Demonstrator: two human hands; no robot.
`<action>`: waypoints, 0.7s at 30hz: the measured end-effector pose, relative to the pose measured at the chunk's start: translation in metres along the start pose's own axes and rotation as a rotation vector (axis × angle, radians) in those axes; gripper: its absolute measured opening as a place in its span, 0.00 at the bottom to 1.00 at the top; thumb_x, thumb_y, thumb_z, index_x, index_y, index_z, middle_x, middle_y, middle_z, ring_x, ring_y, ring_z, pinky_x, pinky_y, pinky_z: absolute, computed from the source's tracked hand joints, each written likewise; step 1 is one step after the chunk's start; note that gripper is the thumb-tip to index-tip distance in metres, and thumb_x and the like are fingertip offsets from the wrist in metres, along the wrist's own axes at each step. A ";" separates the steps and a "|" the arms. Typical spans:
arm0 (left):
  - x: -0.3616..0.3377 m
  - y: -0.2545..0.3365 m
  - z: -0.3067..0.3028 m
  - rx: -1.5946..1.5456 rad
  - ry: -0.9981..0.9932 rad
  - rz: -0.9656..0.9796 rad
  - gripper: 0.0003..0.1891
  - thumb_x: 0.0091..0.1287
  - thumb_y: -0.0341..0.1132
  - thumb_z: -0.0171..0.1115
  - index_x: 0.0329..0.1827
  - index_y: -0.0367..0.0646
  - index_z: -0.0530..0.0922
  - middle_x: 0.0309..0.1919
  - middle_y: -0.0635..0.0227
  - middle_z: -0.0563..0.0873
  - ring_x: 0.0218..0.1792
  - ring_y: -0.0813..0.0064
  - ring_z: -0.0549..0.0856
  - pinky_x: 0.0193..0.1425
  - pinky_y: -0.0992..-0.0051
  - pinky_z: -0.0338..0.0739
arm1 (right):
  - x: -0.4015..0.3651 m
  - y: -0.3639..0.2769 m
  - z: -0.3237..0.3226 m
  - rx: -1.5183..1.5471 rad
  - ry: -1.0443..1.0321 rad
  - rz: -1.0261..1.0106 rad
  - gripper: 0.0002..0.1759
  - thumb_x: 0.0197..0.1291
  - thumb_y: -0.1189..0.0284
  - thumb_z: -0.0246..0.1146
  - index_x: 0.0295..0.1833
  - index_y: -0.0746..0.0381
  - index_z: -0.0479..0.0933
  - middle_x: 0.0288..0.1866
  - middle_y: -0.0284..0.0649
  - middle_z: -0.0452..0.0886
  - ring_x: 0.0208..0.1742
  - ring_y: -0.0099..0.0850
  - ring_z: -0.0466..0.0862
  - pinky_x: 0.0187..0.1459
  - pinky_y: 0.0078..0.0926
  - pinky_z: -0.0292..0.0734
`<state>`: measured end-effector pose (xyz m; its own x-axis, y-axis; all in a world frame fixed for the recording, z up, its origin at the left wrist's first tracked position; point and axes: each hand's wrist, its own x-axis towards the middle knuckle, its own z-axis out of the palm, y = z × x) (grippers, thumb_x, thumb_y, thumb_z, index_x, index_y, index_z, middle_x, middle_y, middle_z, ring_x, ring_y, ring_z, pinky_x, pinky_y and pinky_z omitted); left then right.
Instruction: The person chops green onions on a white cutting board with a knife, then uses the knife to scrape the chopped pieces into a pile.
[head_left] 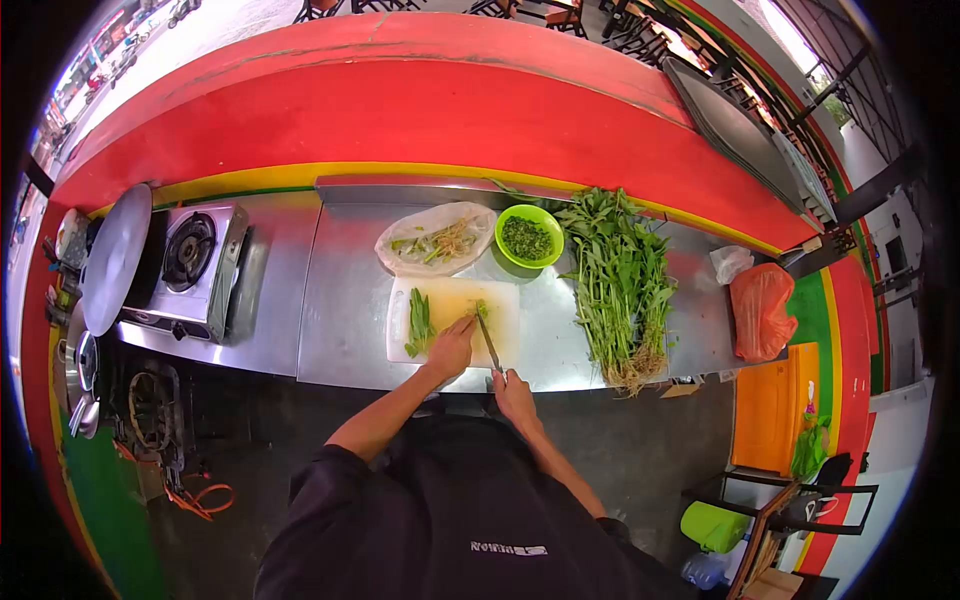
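My right hand (pixel 514 394) is wrapped round the handle of a knife (pixel 489 340), its blade pointing away from me over the white cutting board (pixel 508 352). My left hand (pixel 452 348) is closed on the board, its fingertips at a small bit of leafy greens (pixel 481 306) beside the blade; what lies under the fingers is mostly hidden. To the left of that hand, a bunch of long green leaves (pixel 420 322) lies on the same board. Behind the board is a green bowl (pixel 529 266) of chopped greens, beside a clear plastic bag (pixel 405 262) with roots and trimmings in it.
A large pile of rooted leafy greens (pixel 622 290) covers the steel counter (pixel 345 340) at right, with a red plastic bag (pixel 762 312) beyond. On the left are a gas stove (pixel 195 262) and a big round lid (pixel 117 260). A red wall (pixel 420 115) borders the counter's far side.
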<state>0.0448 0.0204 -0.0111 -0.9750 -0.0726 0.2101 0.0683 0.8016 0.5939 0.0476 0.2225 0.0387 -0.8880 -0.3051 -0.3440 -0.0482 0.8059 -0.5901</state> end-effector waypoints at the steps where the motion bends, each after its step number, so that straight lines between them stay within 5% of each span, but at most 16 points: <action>1: 0.001 0.002 0.000 -0.085 0.040 -0.034 0.26 0.65 0.24 0.56 0.69 0.29 0.74 0.69 0.48 0.78 0.70 0.50 0.77 0.73 0.57 0.72 | -0.001 0.002 0.000 0.006 0.016 0.004 0.30 0.77 0.48 0.53 0.45 0.69 0.77 0.39 0.70 0.84 0.46 0.70 0.84 0.47 0.62 0.78; 5: -0.002 0.017 -0.014 -0.214 0.127 -0.046 0.27 0.64 0.22 0.58 0.69 0.29 0.74 0.68 0.45 0.78 0.68 0.46 0.78 0.72 0.56 0.73 | -0.007 0.006 -0.005 0.053 0.009 0.034 0.29 0.77 0.49 0.54 0.44 0.69 0.76 0.39 0.70 0.84 0.47 0.70 0.83 0.47 0.59 0.78; 7: -0.004 0.025 -0.026 -0.355 0.136 -0.148 0.27 0.64 0.22 0.59 0.70 0.30 0.73 0.67 0.43 0.78 0.67 0.44 0.78 0.72 0.56 0.74 | -0.003 0.024 0.006 0.071 0.023 -0.009 0.29 0.77 0.50 0.55 0.44 0.69 0.76 0.35 0.66 0.84 0.40 0.63 0.86 0.45 0.54 0.79; 9: -0.005 0.032 -0.034 -0.327 0.138 -0.056 0.31 0.62 0.20 0.57 0.73 0.33 0.71 0.72 0.46 0.76 0.72 0.47 0.75 0.74 0.56 0.71 | -0.001 0.035 0.011 0.220 -0.014 -0.124 0.28 0.78 0.48 0.54 0.41 0.65 0.75 0.24 0.48 0.79 0.22 0.41 0.79 0.27 0.42 0.75; 10: -0.007 0.037 -0.039 -0.253 0.026 0.082 0.35 0.60 0.18 0.55 0.76 0.34 0.69 0.75 0.48 0.72 0.75 0.49 0.71 0.76 0.56 0.68 | -0.006 0.026 0.003 0.219 -0.023 -0.123 0.28 0.78 0.48 0.54 0.41 0.65 0.75 0.24 0.48 0.79 0.22 0.41 0.79 0.27 0.42 0.75; 12: -0.013 0.032 -0.028 -0.132 -0.112 0.253 0.45 0.55 0.14 0.53 0.83 0.39 0.60 0.84 0.54 0.59 0.83 0.58 0.60 0.80 0.55 0.61 | -0.015 0.003 -0.019 0.750 -0.446 0.324 0.27 0.78 0.45 0.54 0.41 0.60 0.72 0.22 0.29 0.65 0.18 0.20 0.61 0.17 0.25 0.57; 15: -0.017 0.021 -0.022 0.024 -0.157 0.246 0.47 0.56 0.14 0.52 0.84 0.40 0.56 0.86 0.57 0.55 0.85 0.60 0.57 0.81 0.53 0.59 | -0.022 -0.010 -0.034 0.937 -0.570 0.401 0.25 0.78 0.44 0.53 0.43 0.57 0.70 0.23 0.24 0.58 0.17 0.14 0.54 0.17 0.16 0.46; 21: -0.002 0.002 -0.023 0.113 -0.298 0.048 0.48 0.60 0.18 0.54 0.87 0.42 0.48 0.87 0.60 0.52 0.86 0.63 0.53 0.85 0.49 0.52 | -0.029 -0.008 -0.042 0.957 -0.590 0.375 0.26 0.78 0.44 0.54 0.45 0.59 0.70 0.23 0.25 0.59 0.18 0.15 0.55 0.17 0.17 0.48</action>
<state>0.0516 0.0084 0.0080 -0.9914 0.1303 -0.0104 0.1081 0.8619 0.4954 0.0549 0.2462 0.0843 -0.4134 -0.5197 -0.7477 0.7545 0.2642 -0.6008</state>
